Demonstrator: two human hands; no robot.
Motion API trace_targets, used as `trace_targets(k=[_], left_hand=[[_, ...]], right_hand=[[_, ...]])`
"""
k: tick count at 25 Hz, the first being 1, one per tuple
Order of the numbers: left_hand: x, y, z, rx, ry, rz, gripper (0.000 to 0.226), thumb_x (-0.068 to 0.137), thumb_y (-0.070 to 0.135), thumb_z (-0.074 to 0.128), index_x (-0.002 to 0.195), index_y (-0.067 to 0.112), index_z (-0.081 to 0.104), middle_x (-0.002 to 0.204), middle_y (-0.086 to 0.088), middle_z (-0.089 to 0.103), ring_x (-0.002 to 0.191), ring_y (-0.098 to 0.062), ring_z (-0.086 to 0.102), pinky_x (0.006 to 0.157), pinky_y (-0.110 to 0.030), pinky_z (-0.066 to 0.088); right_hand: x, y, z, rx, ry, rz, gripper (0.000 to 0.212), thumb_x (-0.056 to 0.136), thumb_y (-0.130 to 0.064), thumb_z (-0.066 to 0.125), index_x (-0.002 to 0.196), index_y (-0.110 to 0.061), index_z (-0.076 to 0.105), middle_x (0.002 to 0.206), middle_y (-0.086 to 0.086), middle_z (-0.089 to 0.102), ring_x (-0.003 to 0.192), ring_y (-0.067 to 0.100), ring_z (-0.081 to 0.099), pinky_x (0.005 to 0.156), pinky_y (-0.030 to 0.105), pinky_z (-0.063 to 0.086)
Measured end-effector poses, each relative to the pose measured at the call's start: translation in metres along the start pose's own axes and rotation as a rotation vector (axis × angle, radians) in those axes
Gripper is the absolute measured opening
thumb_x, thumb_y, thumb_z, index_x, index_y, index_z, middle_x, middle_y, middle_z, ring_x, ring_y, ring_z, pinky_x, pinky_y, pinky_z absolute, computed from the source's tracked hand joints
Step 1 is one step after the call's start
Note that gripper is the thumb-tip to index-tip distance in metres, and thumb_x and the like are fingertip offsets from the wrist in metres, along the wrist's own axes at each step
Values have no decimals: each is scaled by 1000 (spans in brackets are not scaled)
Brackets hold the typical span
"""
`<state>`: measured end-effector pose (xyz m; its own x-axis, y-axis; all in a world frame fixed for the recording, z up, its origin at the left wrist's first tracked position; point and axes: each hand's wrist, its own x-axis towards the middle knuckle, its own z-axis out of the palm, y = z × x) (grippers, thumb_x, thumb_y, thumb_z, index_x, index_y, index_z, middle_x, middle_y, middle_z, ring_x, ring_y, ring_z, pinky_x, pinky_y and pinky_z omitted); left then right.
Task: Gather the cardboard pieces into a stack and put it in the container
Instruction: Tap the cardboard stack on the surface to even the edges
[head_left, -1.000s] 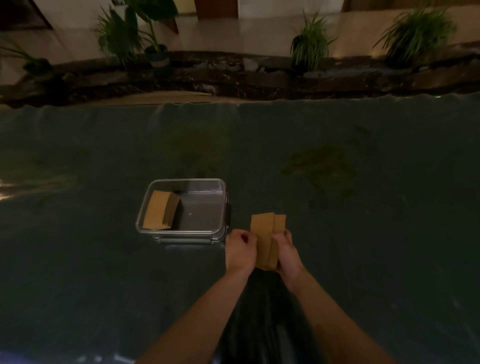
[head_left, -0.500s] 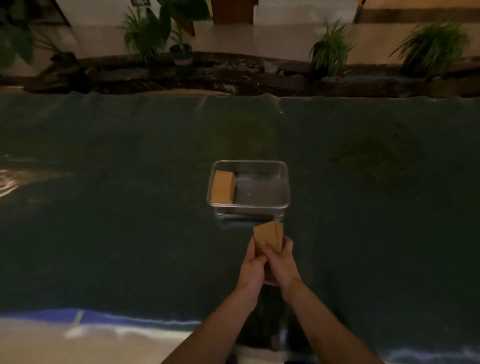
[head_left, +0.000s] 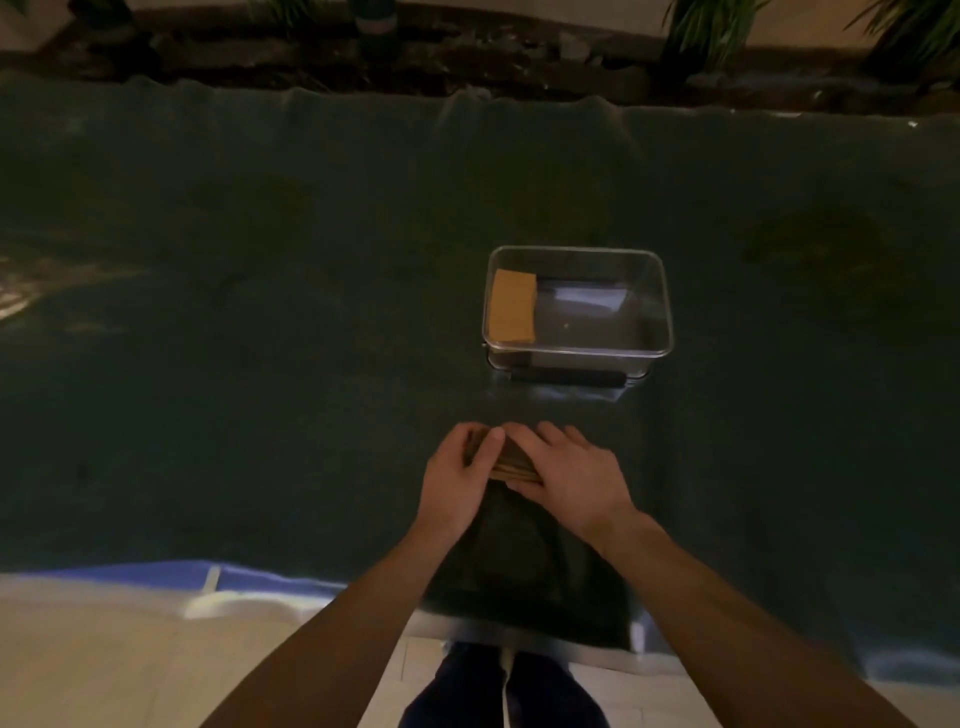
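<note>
Now lowered flat between both hands (head_left: 524, 470): cardboard stack (head_left: 511, 462).

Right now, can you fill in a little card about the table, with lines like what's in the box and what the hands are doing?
surface: dark green cloth
box: clear container, open, beyond the hands
in the box: one cardboard piece, at its left end
left hand: grips the cardboard stack
right hand: lies over the stack, fingers spread on it
stack: low at the cloth, not yet in the box

Left hand (head_left: 457, 480) and right hand (head_left: 569, 475) side by side, fingers curled.
</note>
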<state>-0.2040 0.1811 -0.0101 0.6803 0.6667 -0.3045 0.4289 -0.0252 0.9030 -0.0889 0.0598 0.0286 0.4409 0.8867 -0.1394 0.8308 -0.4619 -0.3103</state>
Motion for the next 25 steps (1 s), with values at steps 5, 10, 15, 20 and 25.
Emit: trace_targets(k=[5,10,15,20,25], left_hand=[[26,-28,8,406,147,181,50,93,60,33,99,25,67,98,9,68,100,-12,56,90,-35,36],[35,-46,21,453,148,166,45,92,59,29,95,28,62,101,13,62,104,-8,43,84,-27,19],[40,-44,19,427,141,175,53,94,58,28,98,21,65,99,10,63,103,-10,46,85,-29,22],[37,-39,13,274,89,167,54,96,54,30,109,18,67,106,9,64,106,-10,54,94,-32,38],[36,-49,-27,-459,405,-37,54,100,39,33,145,14,47,145,2,53,137,-8,47,120,-34,30]], right_hand=[[20,23,38,-38,75,-38,63,80,-49,68,133,-38,35,116,-2,63,101,22,60,68,37,55],[21,27,69,-44,128,24,63,79,-56,64,134,-39,39,110,1,63,95,24,58,59,36,56],[19,29,63,-25,137,156,69,71,-60,70,128,-36,41,117,1,57,99,24,59,61,38,54],[15,30,66,12,128,200,63,71,-58,72,121,-33,43,115,0,58,98,23,60,63,37,55],[12,31,69,83,146,185,61,70,-53,75,120,-31,46,118,-2,54,102,18,56,64,34,55]])
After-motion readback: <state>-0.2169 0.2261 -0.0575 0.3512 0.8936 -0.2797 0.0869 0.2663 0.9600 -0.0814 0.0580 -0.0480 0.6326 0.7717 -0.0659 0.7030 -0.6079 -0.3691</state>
